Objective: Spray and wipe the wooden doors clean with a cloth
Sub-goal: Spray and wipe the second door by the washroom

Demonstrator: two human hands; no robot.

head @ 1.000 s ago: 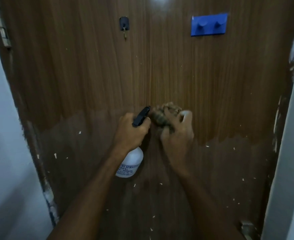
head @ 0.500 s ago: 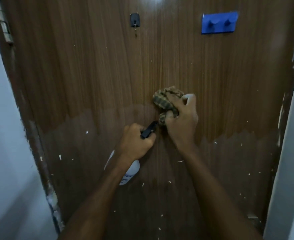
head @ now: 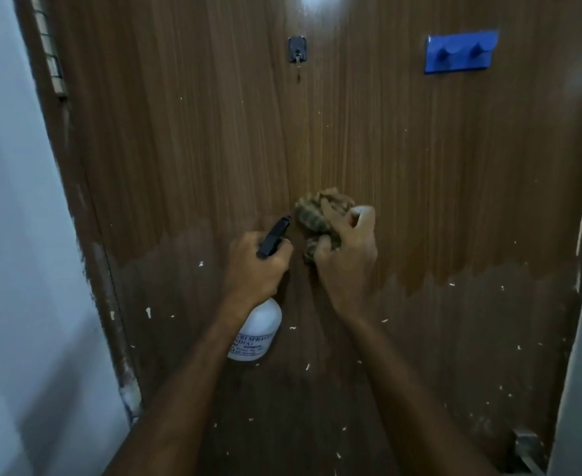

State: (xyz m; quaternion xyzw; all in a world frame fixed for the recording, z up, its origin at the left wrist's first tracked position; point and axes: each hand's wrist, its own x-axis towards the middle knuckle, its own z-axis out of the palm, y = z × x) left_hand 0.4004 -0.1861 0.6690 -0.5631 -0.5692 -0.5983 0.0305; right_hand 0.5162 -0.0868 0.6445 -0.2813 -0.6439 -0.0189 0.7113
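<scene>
**Cloth and spray bottle both up against the wooden door**

From the head camera: the wooden door [head: 402, 149] fills the view, its upper part glossy, its lower part duller and flecked with pale specks. The right hand [head: 348, 255] grips a bunched brown-patterned cloth [head: 317, 214], fingers curled round it, pressing it onto the door near the middle, right at the edge where gloss meets dull. Just left of the cloth, the left hand [head: 258, 266] is wrapped round the black head of a spray bottle [head: 258, 334], nozzle tilted up towards the cloth, white body hanging below the wrist with blue print on it. High on the door, above the cloth, sits a small black hook [head: 297, 51]; up to its right, a blue double-peg rack [head: 459, 56]. A hinge [head: 50, 53] shows on the door's left edge.
</scene>
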